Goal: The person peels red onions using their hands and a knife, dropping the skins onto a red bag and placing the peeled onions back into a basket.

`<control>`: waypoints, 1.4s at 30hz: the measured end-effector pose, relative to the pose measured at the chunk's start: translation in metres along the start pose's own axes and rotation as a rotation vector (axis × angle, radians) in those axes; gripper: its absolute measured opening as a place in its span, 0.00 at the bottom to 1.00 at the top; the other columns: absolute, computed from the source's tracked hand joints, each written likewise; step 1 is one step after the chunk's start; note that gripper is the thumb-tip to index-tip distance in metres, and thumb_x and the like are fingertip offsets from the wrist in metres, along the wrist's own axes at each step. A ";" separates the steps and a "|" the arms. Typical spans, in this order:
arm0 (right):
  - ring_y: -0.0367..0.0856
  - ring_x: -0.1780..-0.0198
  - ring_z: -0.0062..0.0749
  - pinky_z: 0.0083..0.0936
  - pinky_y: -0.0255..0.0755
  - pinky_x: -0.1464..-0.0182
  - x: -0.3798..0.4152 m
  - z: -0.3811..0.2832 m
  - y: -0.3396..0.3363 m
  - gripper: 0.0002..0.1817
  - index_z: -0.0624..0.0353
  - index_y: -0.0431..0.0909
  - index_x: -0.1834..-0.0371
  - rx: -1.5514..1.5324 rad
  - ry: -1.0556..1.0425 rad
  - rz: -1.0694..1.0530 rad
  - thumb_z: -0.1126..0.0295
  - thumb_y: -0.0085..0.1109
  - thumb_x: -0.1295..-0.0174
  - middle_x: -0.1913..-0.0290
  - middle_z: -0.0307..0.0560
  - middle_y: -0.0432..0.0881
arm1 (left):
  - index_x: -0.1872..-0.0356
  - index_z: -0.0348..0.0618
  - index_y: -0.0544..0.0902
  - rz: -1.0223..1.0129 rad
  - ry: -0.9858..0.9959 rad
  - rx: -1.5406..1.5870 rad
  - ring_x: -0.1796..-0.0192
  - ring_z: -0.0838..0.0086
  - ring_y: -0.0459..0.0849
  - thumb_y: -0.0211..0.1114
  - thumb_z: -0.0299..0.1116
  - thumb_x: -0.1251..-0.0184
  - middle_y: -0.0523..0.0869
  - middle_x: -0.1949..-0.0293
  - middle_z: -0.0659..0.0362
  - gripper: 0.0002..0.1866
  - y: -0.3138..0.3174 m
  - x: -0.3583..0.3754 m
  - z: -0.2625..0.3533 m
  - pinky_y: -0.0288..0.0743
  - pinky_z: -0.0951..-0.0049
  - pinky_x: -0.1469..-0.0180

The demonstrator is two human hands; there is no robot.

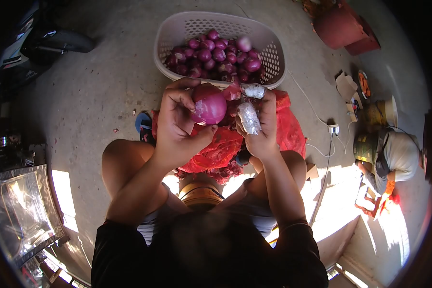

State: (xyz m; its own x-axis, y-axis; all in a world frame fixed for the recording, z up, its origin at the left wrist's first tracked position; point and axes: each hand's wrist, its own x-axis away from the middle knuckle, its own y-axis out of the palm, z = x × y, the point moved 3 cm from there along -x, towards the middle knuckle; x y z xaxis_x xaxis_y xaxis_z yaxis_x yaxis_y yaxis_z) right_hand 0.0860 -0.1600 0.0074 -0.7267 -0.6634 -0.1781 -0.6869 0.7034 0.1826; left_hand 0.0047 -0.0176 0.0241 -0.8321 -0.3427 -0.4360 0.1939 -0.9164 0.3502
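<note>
A large peeled-looking red onion (pixel 209 106) is gripped in my left hand (pixel 174 120), its thumb and fingers curled round the side. Close by on the right is my right hand (pixel 263 132), fingers bent inward and two of them wrapped in shiny silvery tape (pixel 249 118). At its fingertips, beside the onion, shows a reddish piece of onion skin (pixel 232 91). Below both hands a red mesh sack (pixel 211 150) spreads between my knees, with loose onion skins (pixel 225 172) under it.
A pale plastic basket (pixel 177 24) of red onions stands just beyond my hands. Another person (pixel 399 156) bends over at the right, near a cable with a socket (pixel 333 128). Dark red tubs (pixel 340 26) lie at upper right; a motorcycle wheel (pixel 65 41) is at upper left.
</note>
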 end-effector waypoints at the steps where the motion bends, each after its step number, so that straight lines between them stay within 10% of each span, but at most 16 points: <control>1: 0.74 0.54 0.26 0.24 0.69 0.50 0.001 -0.001 0.002 0.22 0.61 0.54 0.42 -0.007 0.000 0.004 0.81 0.48 0.39 0.50 0.48 0.70 | 0.57 0.45 0.61 -0.002 -0.026 0.043 0.40 0.70 0.66 0.59 0.08 0.58 0.60 0.42 0.54 0.28 0.000 0.000 0.000 0.67 0.68 0.42; 21: 0.75 0.53 0.27 0.23 0.67 0.51 -0.002 -0.012 0.020 0.22 0.62 0.57 0.43 0.099 -0.081 -0.086 0.83 0.49 0.41 0.54 0.46 0.74 | 0.46 0.48 0.55 0.059 -0.245 0.191 0.43 0.72 0.68 0.61 0.12 0.49 0.63 0.46 0.56 0.33 0.003 0.006 -0.010 0.69 0.72 0.45; 30: 0.72 0.61 0.17 0.16 0.68 0.60 -0.003 0.000 -0.006 0.21 0.57 0.56 0.42 -0.259 -0.055 -0.069 0.81 0.47 0.38 0.55 0.43 0.74 | 0.43 0.51 0.60 0.103 -0.348 0.631 0.35 0.56 0.64 0.54 0.27 0.43 0.69 0.43 0.52 0.25 0.007 0.003 -0.005 0.49 0.46 0.31; 42: 0.76 0.54 0.29 0.24 0.67 0.51 -0.002 -0.006 0.015 0.25 0.61 0.53 0.41 0.138 -0.034 -0.112 0.81 0.50 0.41 0.55 0.50 0.76 | 0.42 0.43 0.61 0.119 -0.350 0.528 0.40 0.63 0.68 0.54 0.27 0.45 0.70 0.43 0.53 0.27 -0.001 0.004 -0.008 0.60 0.62 0.38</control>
State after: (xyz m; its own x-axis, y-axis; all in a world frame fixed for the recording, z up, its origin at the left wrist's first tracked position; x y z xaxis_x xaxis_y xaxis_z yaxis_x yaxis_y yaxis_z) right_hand 0.0775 -0.1499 0.0168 -0.6433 -0.7323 -0.2233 -0.7549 0.6554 0.0257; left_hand 0.0054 -0.0196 0.0158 -0.9582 -0.2663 -0.1042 0.0876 -0.6203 0.7794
